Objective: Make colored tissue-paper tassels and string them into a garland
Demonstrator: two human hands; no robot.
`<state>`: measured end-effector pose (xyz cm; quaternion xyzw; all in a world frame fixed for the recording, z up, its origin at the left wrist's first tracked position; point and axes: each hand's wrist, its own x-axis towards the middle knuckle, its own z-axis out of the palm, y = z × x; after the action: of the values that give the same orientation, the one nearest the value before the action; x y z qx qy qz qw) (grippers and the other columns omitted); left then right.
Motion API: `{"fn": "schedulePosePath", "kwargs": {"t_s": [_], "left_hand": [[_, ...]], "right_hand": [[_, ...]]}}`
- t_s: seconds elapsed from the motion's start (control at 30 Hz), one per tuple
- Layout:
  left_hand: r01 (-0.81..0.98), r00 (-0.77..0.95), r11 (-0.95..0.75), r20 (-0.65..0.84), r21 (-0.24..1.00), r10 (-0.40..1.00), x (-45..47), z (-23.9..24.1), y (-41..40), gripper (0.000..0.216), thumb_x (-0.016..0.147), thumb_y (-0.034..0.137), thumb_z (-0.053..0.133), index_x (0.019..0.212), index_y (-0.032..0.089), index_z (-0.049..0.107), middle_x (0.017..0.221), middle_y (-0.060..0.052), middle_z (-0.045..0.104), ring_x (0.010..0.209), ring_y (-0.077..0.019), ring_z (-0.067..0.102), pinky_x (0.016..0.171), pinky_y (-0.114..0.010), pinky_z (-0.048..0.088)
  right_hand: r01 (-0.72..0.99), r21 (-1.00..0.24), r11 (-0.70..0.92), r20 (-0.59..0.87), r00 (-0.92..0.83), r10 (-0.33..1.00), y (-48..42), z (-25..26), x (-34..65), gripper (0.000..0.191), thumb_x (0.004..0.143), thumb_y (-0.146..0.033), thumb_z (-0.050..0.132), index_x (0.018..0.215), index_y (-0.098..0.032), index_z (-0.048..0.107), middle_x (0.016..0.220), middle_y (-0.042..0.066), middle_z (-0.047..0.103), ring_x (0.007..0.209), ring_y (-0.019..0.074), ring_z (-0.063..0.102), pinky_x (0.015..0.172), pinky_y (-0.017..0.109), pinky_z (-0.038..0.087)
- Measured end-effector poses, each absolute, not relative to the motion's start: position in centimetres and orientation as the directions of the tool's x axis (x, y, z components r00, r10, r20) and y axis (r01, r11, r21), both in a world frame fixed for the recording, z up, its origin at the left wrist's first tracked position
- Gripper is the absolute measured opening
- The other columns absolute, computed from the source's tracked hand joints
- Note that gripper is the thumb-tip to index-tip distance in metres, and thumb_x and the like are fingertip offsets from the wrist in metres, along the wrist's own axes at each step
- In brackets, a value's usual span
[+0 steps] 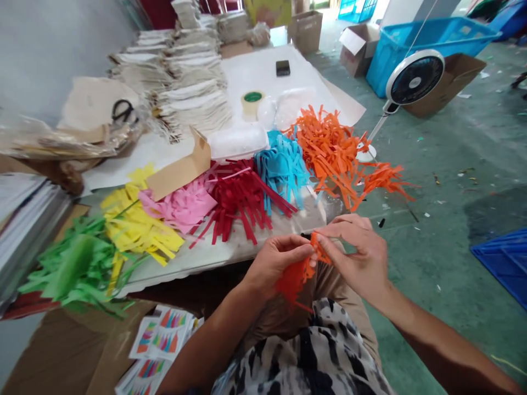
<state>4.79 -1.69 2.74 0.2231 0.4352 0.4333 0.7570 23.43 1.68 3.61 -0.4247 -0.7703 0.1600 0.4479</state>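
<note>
Both hands meet over my lap at the table's near edge. My left hand [276,259] pinches a small bundle of orange paper strips [297,277] that hangs down from my fingers. My right hand [359,249] is closed on the top of the same bundle, fingertips touching the left ones. Just beyond my hands lie heaps of cut paper strips on the table: orange [333,151], blue [282,167], dark red [239,200], pink [181,206], yellow [134,222] and green [78,269].
Stacks of pale bags [185,82], a tape roll [252,101], scissors [123,111], a brown card box [181,170] and a black device [282,67] sit further back. A small fan [414,77], blue crates [432,38] and cardboard boxes stand on the green floor. Printed cards [162,337] lie below left.
</note>
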Motion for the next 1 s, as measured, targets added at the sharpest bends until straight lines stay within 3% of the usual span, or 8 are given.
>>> {"fn": "schedulePosePath", "kwargs": {"t_s": [0.13, 0.3, 0.43, 0.67, 0.8, 0.87, 0.97, 1.0], "left_hand": [[-0.344, 0.048, 0.293, -0.295, 0.892, 0.954, 4.4, 3.1, -1.6, 0.03, 0.067, 0.039, 0.098, 0.075, 0.017, 0.081, 0.089, -0.004, 0.074, 0.078, -0.0122, 0.067, 0.072, -0.022, 0.054], [-0.313, 0.032, 0.24, -0.243, 0.919, 0.97, 3.2, 3.1, -1.3, 0.028, 0.075, 0.043, 0.093, 0.076, 0.018, 0.08, 0.093, -0.005, 0.075, 0.085, -0.0159, 0.068, 0.079, -0.026, 0.056], [-0.397, 0.021, 0.266, -0.281, 0.878, 0.959, 2.4, 2.4, -1.5, 0.03, 0.072, 0.042, 0.095, 0.075, 0.018, 0.078, 0.09, -0.005, 0.074, 0.082, -0.015, 0.067, 0.075, -0.024, 0.055], [-0.47, -0.024, 0.148, -0.181, 0.87, 0.983, 0.9, 2.3, -2.2, 0.03, 0.078, 0.039, 0.091, 0.069, 0.016, 0.074, 0.09, -0.005, 0.07, 0.082, -0.0143, 0.065, 0.078, -0.025, 0.053], [-0.449, -0.134, 0.082, -0.157, 0.89, 0.978, -1.7, 2.2, -2.0, 0.025, 0.08, 0.036, 0.09, 0.074, 0.017, 0.076, 0.09, -0.004, 0.07, 0.084, -0.0152, 0.066, 0.08, -0.026, 0.052], [-0.42, -0.183, 0.077, -0.168, 0.904, 0.969, -3.0, 2.2, -2.0, 0.024, 0.079, 0.035, 0.09, 0.074, 0.017, 0.076, 0.088, -0.003, 0.07, 0.083, -0.0141, 0.066, 0.078, -0.024, 0.051], [-0.399, -0.172, 0.112, -0.194, 0.91, 0.966, -4.5, 2.1, -2.3, 0.026, 0.076, 0.034, 0.093, 0.072, 0.016, 0.074, 0.087, -0.002, 0.07, 0.08, -0.0125, 0.066, 0.074, -0.021, 0.051], [-0.406, -0.138, 0.136, -0.208, 0.904, 0.968, -4.8, 2.0, -2.6, 0.027, 0.075, 0.034, 0.094, 0.074, 0.016, 0.074, 0.087, -0.003, 0.07, 0.078, -0.0127, 0.068, 0.072, -0.022, 0.051]], "right_hand": [[0.273, -0.899, 0.342, 0.288, -0.219, 0.932, 2.2, 3.8, 22.2, 0.009, 0.093, -0.03, 0.078, 0.084, -0.028, 0.08, 0.083, 0.0, 0.079, 0.081, 0.02, 0.07, 0.075, 0.036, 0.055], [0.202, -0.962, 0.184, 0.122, -0.285, 0.951, 3.2, 4.8, 21.0, 0.018, 0.091, -0.038, 0.077, 0.081, -0.024, 0.081, 0.08, 0.002, 0.078, 0.075, 0.0187, 0.07, 0.07, 0.033, 0.053], [0.209, -0.958, 0.196, 0.095, -0.413, 0.906, 3.8, 5.5, 20.4, 0.019, 0.095, -0.038, 0.072, 0.086, -0.023, 0.081, 0.084, 0.002, 0.078, 0.079, 0.0193, 0.07, 0.072, 0.033, 0.053], [0.23, -0.895, 0.382, 0.244, -0.463, 0.852, 4.1, 5.6, 17.7, 0.015, 0.096, -0.03, 0.073, 0.082, -0.025, 0.071, 0.084, 0.001, 0.072, 0.083, 0.0189, 0.067, 0.077, 0.034, 0.053], [0.22, -0.819, 0.53, 0.344, -0.551, 0.76, 7.7, 6.0, 14.3, 0.02, 0.1, -0.034, 0.068, 0.083, -0.025, 0.07, 0.086, 0.0, 0.073, 0.084, 0.018, 0.069, 0.079, 0.032, 0.054], [0.336, -0.723, 0.603, 0.371, -0.548, 0.75, 11.7, 6.2, 11.8, 0.021, 0.103, -0.039, 0.064, 0.091, -0.025, 0.073, 0.096, 0.001, 0.078, 0.09, 0.0187, 0.072, 0.085, 0.032, 0.055], [0.734, -0.314, 0.603, 0.279, -0.535, 0.797, 19.0, 6.4, 7.3, 0.033, 0.11, -0.037, 0.047, 0.115, -0.023, 0.077, 0.124, 0.007, 0.077, 0.12, 0.0224, 0.069, 0.105, 0.035, 0.05], [0.786, -0.256, 0.563, 0.232, -0.516, 0.825, 21.4, 6.3, 5.7, 0.035, 0.108, -0.034, 0.048, 0.119, -0.021, 0.078, 0.126, 0.011, 0.077, 0.123, 0.0269, 0.068, 0.106, 0.039, 0.05]]}}
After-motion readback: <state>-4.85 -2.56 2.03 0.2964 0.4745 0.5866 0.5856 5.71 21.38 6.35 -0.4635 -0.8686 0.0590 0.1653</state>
